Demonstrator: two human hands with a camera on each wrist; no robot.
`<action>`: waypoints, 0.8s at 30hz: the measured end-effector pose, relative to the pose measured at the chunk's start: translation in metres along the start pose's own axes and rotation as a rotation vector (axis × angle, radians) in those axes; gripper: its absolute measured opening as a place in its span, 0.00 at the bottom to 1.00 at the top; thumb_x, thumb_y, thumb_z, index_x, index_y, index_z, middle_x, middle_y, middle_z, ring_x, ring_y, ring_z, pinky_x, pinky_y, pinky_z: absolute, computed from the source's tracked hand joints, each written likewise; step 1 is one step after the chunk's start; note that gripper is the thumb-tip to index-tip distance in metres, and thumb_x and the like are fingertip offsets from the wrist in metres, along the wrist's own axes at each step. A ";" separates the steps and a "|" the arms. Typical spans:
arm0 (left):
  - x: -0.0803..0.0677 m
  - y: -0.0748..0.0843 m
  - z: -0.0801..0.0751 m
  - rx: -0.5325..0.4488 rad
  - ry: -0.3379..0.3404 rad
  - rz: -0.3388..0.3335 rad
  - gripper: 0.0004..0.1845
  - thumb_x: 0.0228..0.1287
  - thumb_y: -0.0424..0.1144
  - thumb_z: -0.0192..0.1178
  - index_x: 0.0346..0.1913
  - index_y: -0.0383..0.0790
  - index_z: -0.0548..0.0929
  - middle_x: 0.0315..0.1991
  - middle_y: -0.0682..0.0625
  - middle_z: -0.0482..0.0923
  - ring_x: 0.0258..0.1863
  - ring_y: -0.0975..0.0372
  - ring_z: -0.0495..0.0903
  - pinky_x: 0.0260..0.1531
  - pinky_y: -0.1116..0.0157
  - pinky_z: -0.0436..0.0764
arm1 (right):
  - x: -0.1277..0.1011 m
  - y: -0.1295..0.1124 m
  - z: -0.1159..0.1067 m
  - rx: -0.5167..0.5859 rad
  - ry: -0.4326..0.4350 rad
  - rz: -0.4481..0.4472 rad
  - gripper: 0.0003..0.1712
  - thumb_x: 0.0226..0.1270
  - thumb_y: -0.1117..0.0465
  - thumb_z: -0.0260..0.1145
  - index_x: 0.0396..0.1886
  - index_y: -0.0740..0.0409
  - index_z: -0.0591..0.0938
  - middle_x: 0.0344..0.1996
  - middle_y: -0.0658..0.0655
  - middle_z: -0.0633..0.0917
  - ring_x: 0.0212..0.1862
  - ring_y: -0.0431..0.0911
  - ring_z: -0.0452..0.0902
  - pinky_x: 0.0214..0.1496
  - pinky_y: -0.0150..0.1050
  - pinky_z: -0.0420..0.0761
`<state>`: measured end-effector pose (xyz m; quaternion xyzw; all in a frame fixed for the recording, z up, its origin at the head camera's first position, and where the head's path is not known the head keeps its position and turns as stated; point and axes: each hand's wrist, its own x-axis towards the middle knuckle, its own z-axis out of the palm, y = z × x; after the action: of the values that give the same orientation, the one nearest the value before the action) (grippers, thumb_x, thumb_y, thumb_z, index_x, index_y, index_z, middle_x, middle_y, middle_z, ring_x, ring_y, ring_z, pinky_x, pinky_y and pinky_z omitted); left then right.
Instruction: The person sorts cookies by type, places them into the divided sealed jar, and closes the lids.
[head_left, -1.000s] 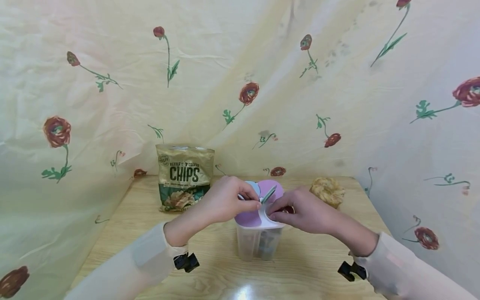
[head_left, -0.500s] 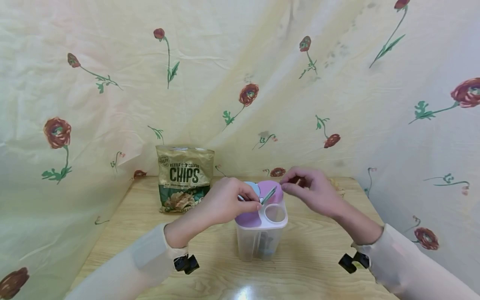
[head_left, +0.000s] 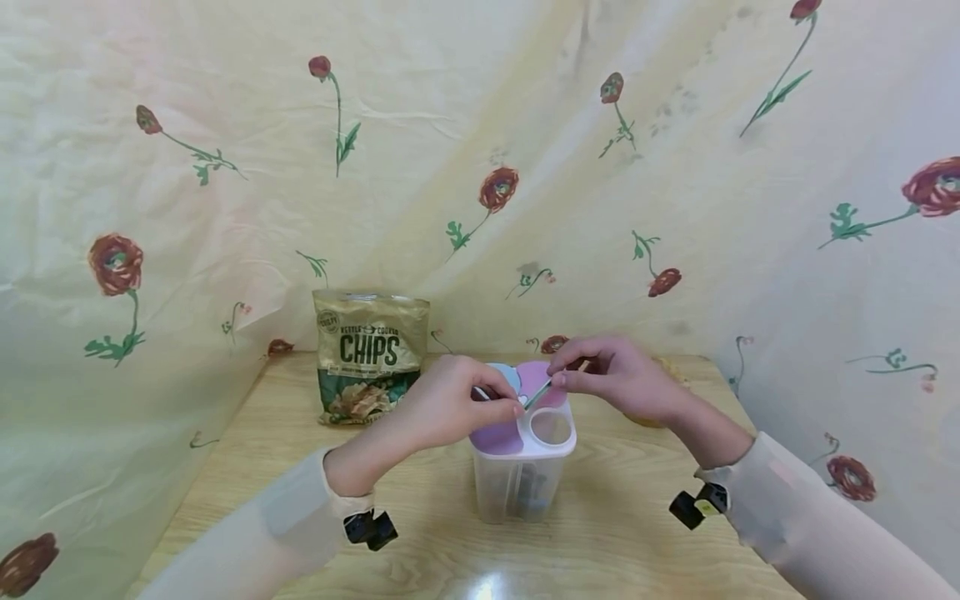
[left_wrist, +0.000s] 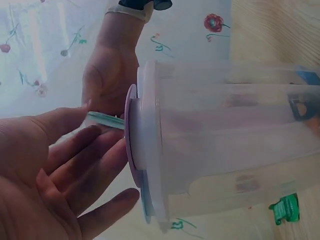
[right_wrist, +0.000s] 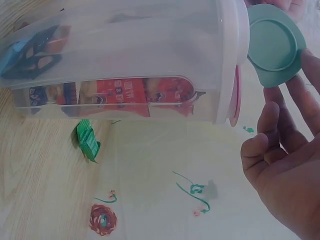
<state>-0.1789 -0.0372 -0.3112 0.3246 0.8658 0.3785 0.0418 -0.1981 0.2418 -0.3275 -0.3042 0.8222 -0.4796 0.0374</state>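
Observation:
A clear plastic storage box (head_left: 498, 492) stands upright on the table, its white top fitted with purple flap lids (head_left: 498, 440) and a blue one (head_left: 504, 374). The round front-right opening (head_left: 551, 427) is uncovered. Its green flap lid (right_wrist: 272, 45) stands raised on edge. My left hand (head_left: 450, 400) pinches this flap low down from the left, thumb and fingertips at its edge. From the right, my right hand (head_left: 622, 379) pinches the flap's upper edge between thumb and fingers. Red snack packets (right_wrist: 120, 92) show through the box's wall in the right wrist view.
A gold and green chips bag (head_left: 369, 358) stands behind my left hand. A yellowish bundle (head_left: 671, 367) sits at the back right, mostly hidden by my right hand. A small green packet (right_wrist: 87, 140) lies beyond the box. Flowered cloth (head_left: 450, 125) hangs behind the table (head_left: 420, 533).
My right hand has left the round opening, moved up and back, then come leftward to the green flap lid. The left hand keeps its place at the flap.

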 end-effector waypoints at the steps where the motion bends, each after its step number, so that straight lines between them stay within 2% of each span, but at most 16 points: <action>1: -0.001 -0.003 0.000 -0.029 0.019 -0.001 0.03 0.65 0.45 0.70 0.38 0.53 0.92 0.34 0.65 0.87 0.35 0.70 0.83 0.39 0.68 0.83 | 0.000 0.000 0.000 0.008 -0.008 -0.004 0.05 0.71 0.63 0.70 0.43 0.52 0.89 0.40 0.53 0.88 0.42 0.48 0.83 0.43 0.38 0.84; 3: -0.002 -0.011 0.000 -0.086 0.058 -0.012 0.07 0.66 0.45 0.69 0.43 0.50 0.91 0.39 0.61 0.88 0.39 0.68 0.85 0.44 0.64 0.85 | -0.001 0.000 -0.001 0.022 -0.019 -0.006 0.05 0.71 0.63 0.70 0.44 0.55 0.89 0.41 0.53 0.88 0.43 0.48 0.83 0.45 0.38 0.85; 6: -0.003 -0.027 0.000 -0.120 0.112 -0.033 0.16 0.67 0.46 0.69 0.55 0.47 0.87 0.51 0.55 0.87 0.52 0.62 0.84 0.56 0.55 0.82 | -0.004 0.001 -0.002 0.032 -0.034 -0.022 0.06 0.70 0.65 0.70 0.45 0.56 0.89 0.42 0.54 0.89 0.44 0.47 0.84 0.46 0.39 0.86; 9: -0.004 -0.046 0.002 -0.127 0.112 -0.061 0.29 0.66 0.48 0.69 0.68 0.46 0.78 0.65 0.51 0.79 0.65 0.56 0.77 0.66 0.47 0.74 | -0.008 0.002 -0.004 0.023 -0.047 -0.052 0.07 0.70 0.67 0.69 0.45 0.55 0.88 0.43 0.54 0.89 0.42 0.46 0.83 0.41 0.38 0.85; 11: -0.005 -0.058 0.005 -0.171 0.082 -0.083 0.36 0.66 0.49 0.69 0.74 0.47 0.70 0.70 0.49 0.74 0.70 0.53 0.73 0.69 0.44 0.70 | -0.011 0.003 -0.005 0.008 -0.054 -0.072 0.09 0.69 0.68 0.70 0.45 0.54 0.89 0.44 0.54 0.89 0.42 0.44 0.83 0.38 0.37 0.84; 14: -0.008 -0.074 0.013 -0.265 0.016 -0.124 0.44 0.66 0.51 0.69 0.80 0.48 0.59 0.73 0.47 0.68 0.73 0.49 0.68 0.71 0.41 0.65 | -0.016 0.004 -0.005 -0.017 -0.065 -0.094 0.11 0.69 0.68 0.70 0.47 0.53 0.89 0.46 0.53 0.88 0.39 0.43 0.81 0.33 0.36 0.82; 17: -0.011 -0.085 0.022 -0.377 -0.027 -0.155 0.48 0.67 0.52 0.68 0.82 0.47 0.52 0.74 0.45 0.64 0.74 0.47 0.66 0.72 0.40 0.62 | -0.021 0.005 -0.004 -0.043 -0.066 -0.114 0.12 0.68 0.68 0.71 0.48 0.51 0.89 0.48 0.52 0.88 0.41 0.43 0.81 0.31 0.36 0.80; 20: -0.012 -0.091 0.029 -0.453 -0.037 -0.146 0.49 0.67 0.51 0.67 0.82 0.45 0.50 0.73 0.42 0.63 0.73 0.47 0.67 0.72 0.42 0.64 | -0.026 0.006 -0.002 -0.059 -0.064 -0.126 0.13 0.67 0.67 0.71 0.47 0.48 0.90 0.49 0.52 0.88 0.47 0.44 0.81 0.31 0.36 0.79; 24: -0.011 -0.090 0.032 -0.498 -0.029 -0.116 0.46 0.68 0.46 0.67 0.80 0.41 0.53 0.71 0.39 0.66 0.71 0.45 0.70 0.71 0.46 0.68 | -0.034 0.007 0.001 -0.077 -0.044 -0.114 0.14 0.66 0.66 0.72 0.46 0.45 0.90 0.51 0.51 0.87 0.44 0.44 0.81 0.30 0.37 0.78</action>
<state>-0.2075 -0.0692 -0.3976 0.2595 0.7624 0.5723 0.1546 -0.1737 0.2617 -0.3416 -0.3620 0.8205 -0.4420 0.0162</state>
